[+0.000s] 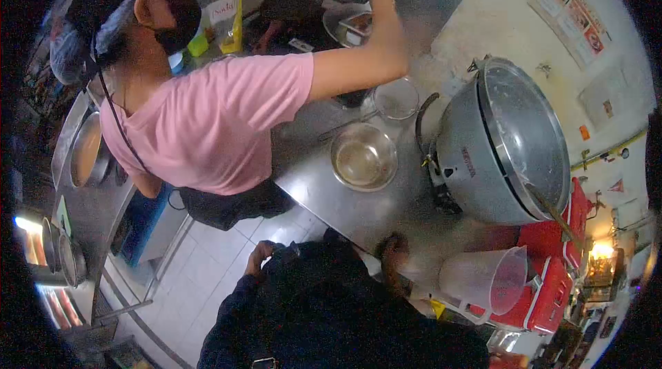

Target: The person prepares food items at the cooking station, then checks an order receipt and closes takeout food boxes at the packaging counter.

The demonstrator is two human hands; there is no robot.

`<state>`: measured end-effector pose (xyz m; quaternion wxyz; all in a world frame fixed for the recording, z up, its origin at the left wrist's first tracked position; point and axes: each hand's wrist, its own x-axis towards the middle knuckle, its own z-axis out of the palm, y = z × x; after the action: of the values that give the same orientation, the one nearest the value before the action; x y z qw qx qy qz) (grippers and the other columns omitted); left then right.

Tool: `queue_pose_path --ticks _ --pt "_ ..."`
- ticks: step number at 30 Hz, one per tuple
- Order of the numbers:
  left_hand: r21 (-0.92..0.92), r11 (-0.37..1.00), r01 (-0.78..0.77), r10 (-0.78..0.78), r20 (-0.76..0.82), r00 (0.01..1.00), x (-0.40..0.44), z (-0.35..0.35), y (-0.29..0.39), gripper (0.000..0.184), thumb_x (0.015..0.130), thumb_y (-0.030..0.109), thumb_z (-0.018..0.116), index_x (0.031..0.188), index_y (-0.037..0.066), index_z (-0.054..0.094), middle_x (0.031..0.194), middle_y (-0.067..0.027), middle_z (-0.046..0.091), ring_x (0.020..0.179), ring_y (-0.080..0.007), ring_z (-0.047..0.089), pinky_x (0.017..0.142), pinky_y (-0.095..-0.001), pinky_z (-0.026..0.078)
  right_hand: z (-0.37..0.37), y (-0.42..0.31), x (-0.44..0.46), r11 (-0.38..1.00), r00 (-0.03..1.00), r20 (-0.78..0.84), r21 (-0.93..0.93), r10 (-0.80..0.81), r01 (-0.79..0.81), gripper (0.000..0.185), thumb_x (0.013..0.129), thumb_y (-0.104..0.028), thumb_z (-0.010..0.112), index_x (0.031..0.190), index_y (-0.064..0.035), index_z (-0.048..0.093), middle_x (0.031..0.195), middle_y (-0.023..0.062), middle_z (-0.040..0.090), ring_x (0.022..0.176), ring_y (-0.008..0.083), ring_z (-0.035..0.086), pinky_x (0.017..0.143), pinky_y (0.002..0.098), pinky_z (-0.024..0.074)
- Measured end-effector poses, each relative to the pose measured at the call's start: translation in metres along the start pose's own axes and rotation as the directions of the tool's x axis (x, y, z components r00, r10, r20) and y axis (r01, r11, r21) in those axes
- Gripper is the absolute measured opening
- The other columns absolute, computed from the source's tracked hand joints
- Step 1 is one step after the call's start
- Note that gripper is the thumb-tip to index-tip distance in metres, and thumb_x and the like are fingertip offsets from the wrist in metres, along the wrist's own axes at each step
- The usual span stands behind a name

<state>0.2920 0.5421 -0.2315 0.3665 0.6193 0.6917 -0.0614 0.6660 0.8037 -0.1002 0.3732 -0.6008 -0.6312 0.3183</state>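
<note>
Curling in beside the dark clothing, the fingers of the left hand (258, 258) sit bent and close together, and whether they grip anything I cannot tell. Over to the right hand (394, 254), at the near edge of the steel counter (314, 186): it is dark and blurred, so whether its fingers are spread or pressed together cannot be made out, nor any hold on an object. Nearest to that hand is the clear plastic jug (476, 279), just to its right in the view, with red boxes (555, 290) beyond; white marks show on their red sides, too small to read.

Further out, a metal bowl (364, 157) sits on the counter, with a clear round container (396, 98) just beside it. Next comes the big grey pot (472, 152), carrying a small dark label on its wall, illegible from here. Across the counter, a person in a pink shirt (214, 103) stretches an arm toward a plate (334, 27). Behind them, a yellow-and-clear bag (227, 24) bears red handwriting, too unclear to read surely. Up on the wall, a poster (571, 14) shows pictures and lettering, all too small to make out.
</note>
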Motion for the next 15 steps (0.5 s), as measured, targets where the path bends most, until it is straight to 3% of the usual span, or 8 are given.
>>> queue_pose_path --ticks 3,4,7,9,11,13,14,15 --pt "0.188 0.979 -0.079 0.114 -0.18 0.977 -0.005 0.011 -0.005 0.04 0.057 0.027 0.061 0.095 0.014 0.061 0.099 -0.0067 0.059 0.095 -0.0248 0.054 0.075 -0.0382 0.046 0.006 -0.024 0.001 0.964 0.995 -0.008 0.247 0.104 -0.099 0.023 0.083 -0.024 0.05 0.087 -0.0024 0.057 0.076 0.0092 0.056 0.069 0.0214 0.052 0.063 0.0342 0.0425" --pt "0.075 0.994 -0.078 0.087 -0.127 0.988 -0.005 0.002 -0.002 0.038 0.057 0.025 0.063 0.094 0.014 0.062 0.101 -0.0079 0.059 0.095 -0.0248 0.055 0.076 -0.038 0.047 0.007 -0.041 0.003 0.936 0.991 -0.006 0.328 0.136 -0.127 0.023 0.083 -0.023 0.05 0.084 -0.0019 0.057 0.073 0.0087 0.056 0.066 0.0203 0.052 0.06 0.0332 0.0432" --pt "-0.227 0.974 -0.022 -0.032 -0.231 0.972 -0.002 0.008 -0.005 0.036 0.061 0.024 0.062 0.095 0.013 0.062 0.103 -0.0081 0.058 0.095 -0.0241 0.055 0.076 -0.0375 0.047 -0.008 -0.109 -0.001 0.989 0.997 -0.072 -0.147 -0.04 0.03 0.022 0.083 -0.022 0.05 0.082 -0.0016 0.058 0.069 0.0078 0.055 0.065 0.0183 0.051 0.06 0.0326 0.0421" --pt "-0.421 0.907 0.003 -0.129 -0.27 0.954 0.002 0.025 -0.012 0.034 0.063 0.023 0.062 0.095 0.013 0.061 0.104 -0.0082 0.058 0.095 -0.0236 0.055 0.077 -0.0372 0.047 0.004 -0.048 0.005 0.984 1.0 -0.029 -0.179 -0.003 -0.003 0.023 0.083 -0.023 0.05 0.081 -0.0019 0.058 0.07 0.0079 0.055 0.065 0.0184 0.051 0.06 0.0332 0.0422" --pt "-0.534 0.845 0.021 -0.183 -0.252 0.95 -0.004 0.023 -0.009 0.03 0.069 0.022 0.061 0.097 0.01 0.061 0.102 -0.0089 0.059 0.091 -0.0222 0.057 0.075 -0.035 0.048 0.004 -0.032 0.002 0.969 0.999 -0.027 -0.246 -0.024 0.016 0.023 0.083 -0.024 0.049 0.082 -0.0023 0.058 0.072 0.0082 0.056 0.066 0.019 0.051 0.061 0.0337 0.0425" --pt "-0.661 0.745 0.091 -0.269 -0.173 0.948 -0.02 -0.007 0.013 0.026 0.075 0.02 0.058 0.098 0.008 0.06 0.097 -0.0096 0.061 0.082 -0.02 0.06 0.07 -0.0319 0.05 -0.006 -0.069 0.0 0.936 0.992 -0.061 -0.34 -0.113 0.085 0.023 0.083 -0.024 0.05 0.084 -0.0028 0.059 0.075 0.0088 0.058 0.068 0.02 0.053 0.063 0.0339 0.0431" --pt "-0.751 0.644 0.144 -0.341 -0.114 0.933 -0.021 -0.007 0.016 0.026 0.077 0.02 0.057 0.098 0.007 0.06 0.093 -0.0098 0.062 0.078 -0.019 0.06 0.066 -0.0309 0.05 -0.008 -0.088 -0.001 0.955 0.995 -0.081 -0.296 -0.05 0.024 0.023 0.083 -0.024 0.049 0.085 -0.0029 0.059 0.077 0.0092 0.058 0.069 0.0205 0.054 0.064 0.0337 0.0433" --pt "-0.744 0.667 0.039 -0.311 -0.231 0.922 -0.018 0.003 0.011 0.026 0.077 0.02 0.056 0.099 0.006 0.059 0.087 -0.0096 0.063 0.071 -0.018 0.06 0.057 -0.0301 0.048 -0.008 -0.107 -0.003 0.968 0.995 -0.101 -0.248 0.014 -0.039 0.023 0.083 -0.023 0.049 0.086 -0.0031 0.059 0.078 0.0096 0.059 0.07 0.021 0.054 0.065 0.0334 0.0434"
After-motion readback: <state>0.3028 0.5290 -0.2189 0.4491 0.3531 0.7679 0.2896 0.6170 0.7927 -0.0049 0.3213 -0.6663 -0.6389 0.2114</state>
